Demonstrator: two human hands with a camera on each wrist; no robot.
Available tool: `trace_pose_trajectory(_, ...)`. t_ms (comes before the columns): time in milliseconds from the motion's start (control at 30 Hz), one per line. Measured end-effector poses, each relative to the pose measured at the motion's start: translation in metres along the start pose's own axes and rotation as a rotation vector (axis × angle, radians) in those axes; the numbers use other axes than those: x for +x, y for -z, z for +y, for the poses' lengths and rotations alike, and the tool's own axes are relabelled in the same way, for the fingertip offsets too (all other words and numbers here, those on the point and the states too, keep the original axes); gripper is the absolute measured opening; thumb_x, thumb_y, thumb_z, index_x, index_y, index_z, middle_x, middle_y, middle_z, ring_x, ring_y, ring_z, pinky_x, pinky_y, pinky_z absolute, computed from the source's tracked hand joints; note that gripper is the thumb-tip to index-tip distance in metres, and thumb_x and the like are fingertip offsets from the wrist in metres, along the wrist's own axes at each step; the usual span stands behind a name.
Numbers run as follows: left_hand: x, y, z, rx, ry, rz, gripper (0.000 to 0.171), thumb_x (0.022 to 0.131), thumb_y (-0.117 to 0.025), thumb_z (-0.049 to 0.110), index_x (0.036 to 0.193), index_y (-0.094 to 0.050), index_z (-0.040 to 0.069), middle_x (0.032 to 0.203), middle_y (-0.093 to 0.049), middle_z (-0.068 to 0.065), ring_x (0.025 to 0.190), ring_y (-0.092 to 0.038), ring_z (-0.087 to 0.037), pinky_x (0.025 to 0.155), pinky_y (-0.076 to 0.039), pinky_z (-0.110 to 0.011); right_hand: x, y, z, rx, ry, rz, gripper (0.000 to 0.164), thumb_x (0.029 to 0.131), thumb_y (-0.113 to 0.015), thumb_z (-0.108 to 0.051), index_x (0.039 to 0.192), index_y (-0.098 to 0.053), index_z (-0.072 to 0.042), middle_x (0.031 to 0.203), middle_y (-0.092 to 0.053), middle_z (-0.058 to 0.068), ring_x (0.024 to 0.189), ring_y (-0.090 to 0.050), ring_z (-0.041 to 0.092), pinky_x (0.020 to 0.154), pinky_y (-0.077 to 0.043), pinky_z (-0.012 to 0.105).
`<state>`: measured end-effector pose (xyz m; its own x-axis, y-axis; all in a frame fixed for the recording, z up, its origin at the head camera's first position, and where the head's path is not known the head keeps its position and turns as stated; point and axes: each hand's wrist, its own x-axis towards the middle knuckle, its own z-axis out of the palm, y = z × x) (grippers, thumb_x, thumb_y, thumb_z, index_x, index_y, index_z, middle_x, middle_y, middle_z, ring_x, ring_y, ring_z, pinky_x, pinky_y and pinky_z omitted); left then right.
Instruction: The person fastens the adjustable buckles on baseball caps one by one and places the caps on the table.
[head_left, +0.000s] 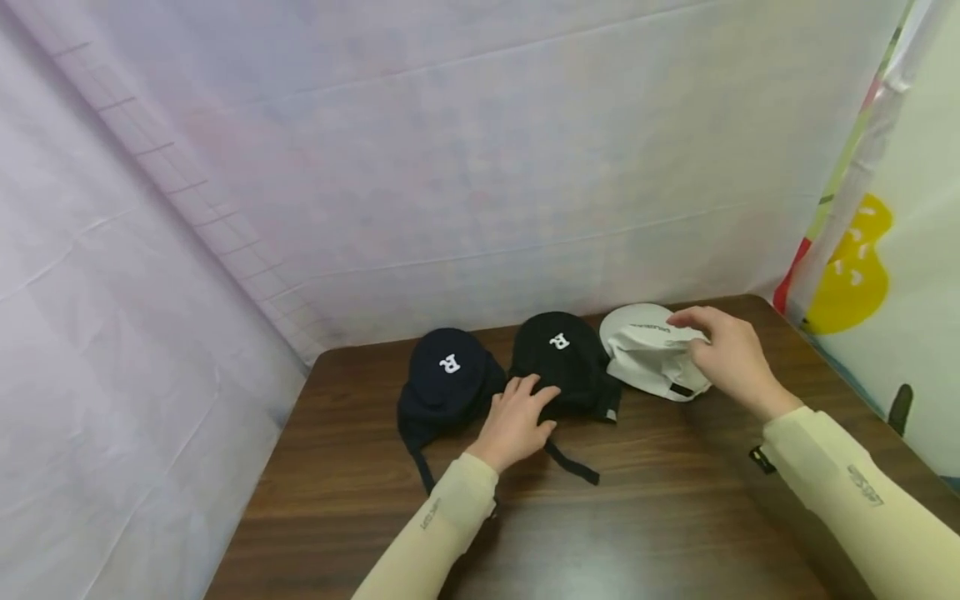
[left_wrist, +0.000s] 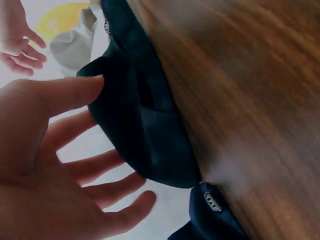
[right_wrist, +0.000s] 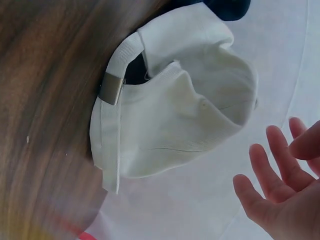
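Observation:
Three caps lie in a row at the back of the wooden table [head_left: 600,533]. Leftmost is a navy cap [head_left: 442,383] with a white R. Beside it is a black cap [head_left: 562,367], also with a white R, its strap trailing forward. My left hand [head_left: 513,425] is at the front of the black cap, fingers spread; in the left wrist view the thumb and fingertips meet the edge of that cap [left_wrist: 145,125]. On the right sits a white cap [right_wrist: 175,110] with a metal strap buckle. Above its right side hovers my right hand [head_left: 731,358], fingers loosely bent and apart from it.
A pale cloth wall [head_left: 465,167] hangs right behind the table's back edge, with more cloth at the left. On the right, another cloth [head_left: 915,275] bears a yellow print. The dark wood surface stretches in front of the caps.

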<state>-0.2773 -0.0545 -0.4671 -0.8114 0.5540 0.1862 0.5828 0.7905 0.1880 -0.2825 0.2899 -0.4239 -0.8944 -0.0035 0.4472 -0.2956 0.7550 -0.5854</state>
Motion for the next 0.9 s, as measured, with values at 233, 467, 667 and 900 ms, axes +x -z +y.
trace_pose_trajectory(233, 0.001, -0.006, -0.004, 0.032, 0.008, -0.050, 0.042, 0.097, -0.069, 0.030, 0.138, -0.062, 0.022, 0.148, -0.049, -0.013, 0.137, -0.041, -0.036, 0.098, -0.044, -0.054, -0.010, -0.002, -0.009, 0.004, 0.000, -0.005, 0.039, 0.089, -0.053, 0.002, 0.115, -0.071, -0.020, 0.120, -0.068, 0.005, 0.061, -0.046, 0.019, 0.054, -0.038, 0.034)
trace_pose_trajectory(467, 0.005, -0.011, -0.005, 0.095, -0.065, 0.024, 0.028, 0.091, -0.077, 0.027, 0.118, -0.074, 0.019, 0.125, -0.065, -0.004, 0.115, -0.057, -0.025, 0.084, -0.054, -0.044, -0.018, -0.008, -0.008, 0.020, -0.017, -0.007, 0.036, 0.089, -0.055, 0.002, 0.112, -0.071, -0.021, 0.119, -0.068, 0.005, 0.042, -0.033, 0.014, 0.044, -0.036, 0.032)
trace_pose_trajectory(667, 0.007, -0.017, -0.007, 0.082, -0.109, 0.015, 0.017, 0.087, -0.082, 0.024, 0.099, -0.074, 0.017, 0.093, -0.067, 0.003, 0.088, -0.064, -0.017, 0.072, -0.054, -0.032, -0.022, -0.010, -0.010, 0.008, 0.009, 0.006, 0.035, 0.089, -0.058, 0.003, 0.111, -0.072, -0.021, 0.117, -0.069, 0.004, 0.043, -0.032, 0.013, 0.048, -0.036, 0.033)
trace_pose_trajectory(900, 0.010, -0.019, -0.012, 0.106, -0.130, 0.065, 0.014, 0.087, -0.081, 0.018, 0.086, -0.067, 0.018, 0.083, -0.065, 0.005, 0.075, -0.066, -0.015, 0.059, -0.052, -0.030, -0.023, -0.010, -0.016, 0.000, 0.041, 0.029, 0.035, 0.088, -0.059, 0.004, 0.109, -0.073, -0.021, 0.115, -0.069, 0.003, 0.042, -0.031, 0.011, 0.048, -0.035, 0.032)
